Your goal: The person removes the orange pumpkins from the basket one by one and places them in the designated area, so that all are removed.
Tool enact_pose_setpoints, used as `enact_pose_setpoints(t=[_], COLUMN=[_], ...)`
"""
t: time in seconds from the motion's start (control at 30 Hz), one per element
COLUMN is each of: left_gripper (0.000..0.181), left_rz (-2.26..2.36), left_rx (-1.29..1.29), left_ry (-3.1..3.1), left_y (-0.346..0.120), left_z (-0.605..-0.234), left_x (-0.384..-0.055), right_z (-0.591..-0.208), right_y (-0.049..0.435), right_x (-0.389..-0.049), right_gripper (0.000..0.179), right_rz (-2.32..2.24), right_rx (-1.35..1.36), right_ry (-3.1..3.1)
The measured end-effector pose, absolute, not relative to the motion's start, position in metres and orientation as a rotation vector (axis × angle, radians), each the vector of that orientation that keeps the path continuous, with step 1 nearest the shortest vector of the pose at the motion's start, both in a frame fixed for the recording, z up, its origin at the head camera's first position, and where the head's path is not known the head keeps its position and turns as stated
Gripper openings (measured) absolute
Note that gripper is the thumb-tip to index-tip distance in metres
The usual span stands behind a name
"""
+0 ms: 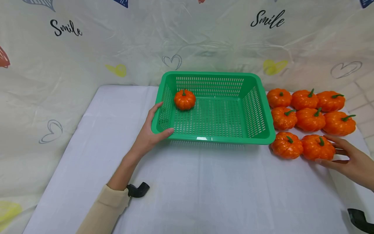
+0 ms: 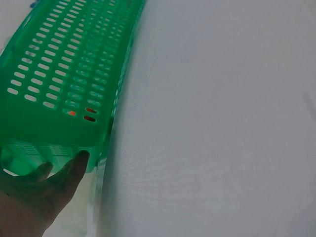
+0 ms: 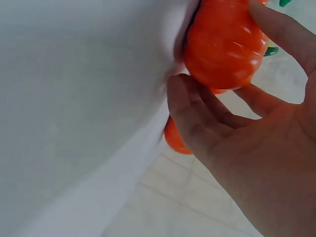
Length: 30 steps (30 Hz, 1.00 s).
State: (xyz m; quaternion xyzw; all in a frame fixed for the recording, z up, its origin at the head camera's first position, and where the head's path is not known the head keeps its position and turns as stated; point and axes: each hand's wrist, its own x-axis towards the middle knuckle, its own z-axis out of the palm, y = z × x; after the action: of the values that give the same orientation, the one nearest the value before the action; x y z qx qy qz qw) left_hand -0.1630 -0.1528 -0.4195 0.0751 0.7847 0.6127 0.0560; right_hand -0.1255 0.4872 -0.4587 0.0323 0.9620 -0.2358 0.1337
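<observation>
A green plastic basket (image 1: 201, 139) with slotted walls stands on the white cloth. One small orange pumpkin (image 1: 185, 100) lies inside it, toward the left. My left hand (image 1: 147, 131) holds the basket's front left corner, thumb at the front rim and fingers along the left side; the left wrist view shows this hand (image 2: 47, 192) at the end wall. At the far right, my right hand (image 1: 347, 157) grips another pumpkin (image 1: 317, 148) by its right side, thumb in front. Seen from the right wrist, the fingers curve about this pumpkin (image 3: 224, 47).
Several more pumpkins with green stems, such as the middle one (image 1: 310, 119), sit in rows beside the basket's right wall. The table's right edge is close by them, with a tiled floor (image 3: 187, 197) below. A printed sheet (image 1: 140, 35) hangs behind the table.
</observation>
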Motion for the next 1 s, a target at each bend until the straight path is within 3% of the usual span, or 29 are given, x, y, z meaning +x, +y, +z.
enact_pose_setpoints(t=[0.17,0.37,0.7,1.0], left_gripper=[0.09,0.09,0.09,0.09], left_rz=[1.859,1.857,1.845,1.836], left_rx=[0.234,0.223,0.217,0.214], left_ry=[2.388,2.377,2.386,2.395], left_y=[-0.152,-0.152,-0.154,-0.153], left_z=[-0.418,-0.418,-0.421,-0.419], left_x=[-0.164,-0.163,-0.161,-0.161], right_z=[-0.439,-0.391,-0.341,-0.305], right_y=[0.474,0.436,0.387,0.344], right_x=[-0.117,-0.111,-0.151,-0.182], right_gripper=[0.1,0.078,0.064,0.063], right_rz=[-0.726,-0.827,-0.981,-1.005], right_rx=[0.129,0.183,0.015,-0.116], right_ry=[2.808,2.972,3.128,3.048])
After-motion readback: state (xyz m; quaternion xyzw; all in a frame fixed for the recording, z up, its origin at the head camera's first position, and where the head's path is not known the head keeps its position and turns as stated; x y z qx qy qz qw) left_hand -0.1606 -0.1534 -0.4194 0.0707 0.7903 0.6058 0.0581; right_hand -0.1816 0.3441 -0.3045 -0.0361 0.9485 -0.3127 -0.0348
